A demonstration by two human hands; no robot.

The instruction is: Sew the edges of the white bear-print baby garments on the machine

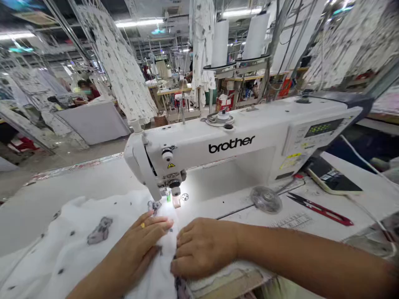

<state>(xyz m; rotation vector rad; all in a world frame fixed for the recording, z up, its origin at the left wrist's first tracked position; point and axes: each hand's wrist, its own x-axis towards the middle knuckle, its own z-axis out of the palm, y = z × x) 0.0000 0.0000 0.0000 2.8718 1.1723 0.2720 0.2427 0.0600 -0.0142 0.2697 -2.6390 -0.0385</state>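
White fabric printed with grey bears and dark dots (77, 257) spreads over the left of the sewing table and runs up to the needle area of a white Brother sewing machine (193, 137). My left hand (145, 236) lies flat on the cloth just in front of the presser foot, fingers stretched out, a ring on one finger. Close beside it, my right hand (202, 249) has its fingers curled and closed on the fabric's right edge. A lamp lights the needle area brightly, and the needle tip itself is too small to make out.
Red-handled thread snips (321, 207) lie on the table at right, near a phone (333, 176) and a clear round disc (266, 200). Large thread cones (255, 35) stand behind the machine. Printed garments (120, 62) hang beyond, where a co-worker (89, 91) sits.
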